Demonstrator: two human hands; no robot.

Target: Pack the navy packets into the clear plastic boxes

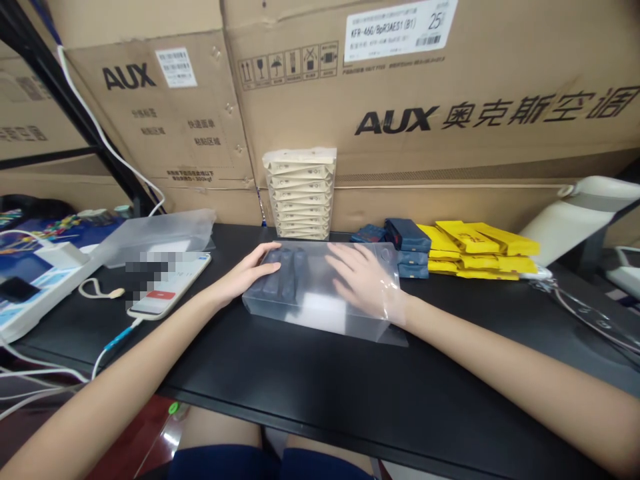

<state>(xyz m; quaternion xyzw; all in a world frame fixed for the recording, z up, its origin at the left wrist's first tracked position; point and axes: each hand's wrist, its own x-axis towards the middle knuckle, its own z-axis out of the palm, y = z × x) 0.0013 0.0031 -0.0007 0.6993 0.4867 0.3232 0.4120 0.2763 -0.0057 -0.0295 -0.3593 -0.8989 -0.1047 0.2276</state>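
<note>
A clear frosted plastic bag lies on its side on the black table, with several dark blue packets lined up inside its left end. My left hand is closed around that end from outside, its thumb on the upper face. Through the bag's right opening reaches my right hand, seen through the plastic with its fingers spread and nothing in them. More dark blue packets are stacked just behind the opening. Yellow packets are piled to the right of those.
Behind the bag stands a filled clear bag of cream packets against large cardboard boxes. On the left are a phone, a flat plastic bag and a white power strip with cables. A white bottle leans at right.
</note>
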